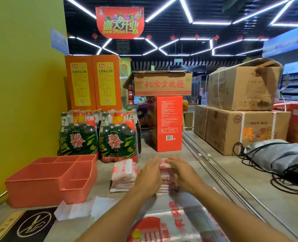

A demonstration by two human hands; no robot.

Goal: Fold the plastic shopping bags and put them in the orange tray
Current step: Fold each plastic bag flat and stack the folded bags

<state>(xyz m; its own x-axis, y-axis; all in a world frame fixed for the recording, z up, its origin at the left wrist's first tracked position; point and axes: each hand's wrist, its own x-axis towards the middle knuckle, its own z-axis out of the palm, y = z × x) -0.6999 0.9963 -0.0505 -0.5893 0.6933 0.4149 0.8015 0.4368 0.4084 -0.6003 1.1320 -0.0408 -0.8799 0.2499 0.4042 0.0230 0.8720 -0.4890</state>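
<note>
Both hands flat: left hand (pixel 149 175) and right hand (pixel 184 172) press the bag bundle (pixel 168 180) on the counter, fingers straight. Orange tray (pixel 40 182) sits left, empty. Risk: slick plastic springs open if I lift off.

Both arms reach forward from the near edge, converging toward the middle. Left hand (pixel 149 175): palm down and angled inward, fingers straight and together, pointing far. Right hand (pixel 183 172): mirrors it, fingers extended, tips angled left toward the other hand. Hands are close but apart, blurred. No grip visible on either; wrists are straight.
</note>
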